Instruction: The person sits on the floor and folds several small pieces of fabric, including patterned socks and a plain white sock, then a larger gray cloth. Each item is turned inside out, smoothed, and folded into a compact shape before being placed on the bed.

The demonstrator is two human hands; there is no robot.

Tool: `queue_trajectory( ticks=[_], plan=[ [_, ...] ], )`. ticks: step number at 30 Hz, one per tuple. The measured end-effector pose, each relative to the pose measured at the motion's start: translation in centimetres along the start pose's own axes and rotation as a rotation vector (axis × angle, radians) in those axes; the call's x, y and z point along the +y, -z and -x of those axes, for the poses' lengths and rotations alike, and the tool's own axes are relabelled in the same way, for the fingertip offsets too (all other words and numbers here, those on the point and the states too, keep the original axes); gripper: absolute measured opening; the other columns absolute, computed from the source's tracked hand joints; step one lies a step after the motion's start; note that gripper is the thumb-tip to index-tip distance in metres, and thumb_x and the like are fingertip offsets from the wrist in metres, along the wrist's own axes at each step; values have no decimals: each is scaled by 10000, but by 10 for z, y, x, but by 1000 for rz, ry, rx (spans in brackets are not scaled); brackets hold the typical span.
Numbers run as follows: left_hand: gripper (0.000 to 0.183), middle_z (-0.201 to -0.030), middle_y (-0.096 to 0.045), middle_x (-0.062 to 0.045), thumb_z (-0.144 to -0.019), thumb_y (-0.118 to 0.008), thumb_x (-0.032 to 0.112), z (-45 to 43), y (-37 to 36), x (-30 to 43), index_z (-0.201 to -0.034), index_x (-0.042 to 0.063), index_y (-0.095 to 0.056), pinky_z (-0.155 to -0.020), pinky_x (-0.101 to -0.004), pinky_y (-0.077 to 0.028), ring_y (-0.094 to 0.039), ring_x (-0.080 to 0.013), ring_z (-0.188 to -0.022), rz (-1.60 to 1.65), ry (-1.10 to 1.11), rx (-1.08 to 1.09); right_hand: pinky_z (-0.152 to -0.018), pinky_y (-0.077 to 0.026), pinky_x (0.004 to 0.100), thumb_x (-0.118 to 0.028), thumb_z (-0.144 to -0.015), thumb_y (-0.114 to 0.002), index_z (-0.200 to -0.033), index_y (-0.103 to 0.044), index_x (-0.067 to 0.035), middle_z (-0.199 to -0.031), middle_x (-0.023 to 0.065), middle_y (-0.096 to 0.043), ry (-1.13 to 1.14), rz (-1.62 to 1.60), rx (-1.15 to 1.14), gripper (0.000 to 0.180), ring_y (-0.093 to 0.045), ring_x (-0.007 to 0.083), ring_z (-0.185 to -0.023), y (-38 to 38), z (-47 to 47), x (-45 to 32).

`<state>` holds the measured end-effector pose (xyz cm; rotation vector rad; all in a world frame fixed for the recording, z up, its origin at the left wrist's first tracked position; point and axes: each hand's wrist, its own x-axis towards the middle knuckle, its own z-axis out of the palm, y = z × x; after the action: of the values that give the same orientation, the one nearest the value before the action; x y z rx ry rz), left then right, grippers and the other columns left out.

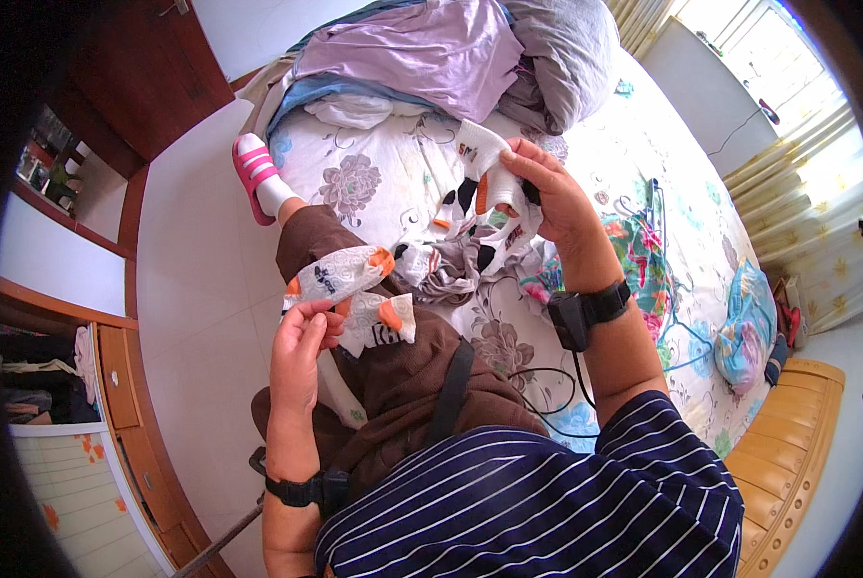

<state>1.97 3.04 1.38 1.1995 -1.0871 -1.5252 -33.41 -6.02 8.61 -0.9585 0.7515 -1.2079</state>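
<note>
On my thigh lie two pale patterned socks with orange patches: an upper sock (341, 274) and a lower sock (362, 318). The curled fingers of my left hand (300, 357) pinch the near ends of these socks; which of the two is gripped is partly hidden. Over the bed, my right hand (558, 191) grips white socks (502, 189) with black and orange patches and lettering, their cuffs hanging leftward. Below them a pile of socks (449, 267), white, grey and black, rests on the bed beside my leg.
Crumpled bedding (417, 54) covers the far end of the floral bedsheet (352, 180). To the right are a colourful floral cloth (637, 267), blue hangers (655, 209) and a blue bundle (746, 332). A black cable (547, 372) loops near my hip. Wooden drawers (120, 376) stand left.
</note>
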Motion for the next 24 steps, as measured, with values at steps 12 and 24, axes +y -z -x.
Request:
queue_trajectory(
  ticks=[12, 24],
  plan=[
    [228, -998, -624, -51, -988, -488, 164, -11, -17, 13, -1158, 21, -544, -791, -247, -469, -594, -109, -889, -28, -54, -82, -738, -556, 288, -145, -938, -556, -1100, -568, -15, -963, 75, -671, -143, -55, -117, 208, -663, 146, -842, -27, 7, 3],
    [439, -1267, -554, -86, -1000, -465, 310, -21, -61, 51, -1355, 52, -433, -1001, -315, -346, -478, -170, -1231, 22, -260, -209, -786, -511, 268, -154, -947, -528, -1106, -563, -2, -995, 77, -660, -267, -65, -341, 223, -641, 137, -877, -72, 20, 7]
  ],
)
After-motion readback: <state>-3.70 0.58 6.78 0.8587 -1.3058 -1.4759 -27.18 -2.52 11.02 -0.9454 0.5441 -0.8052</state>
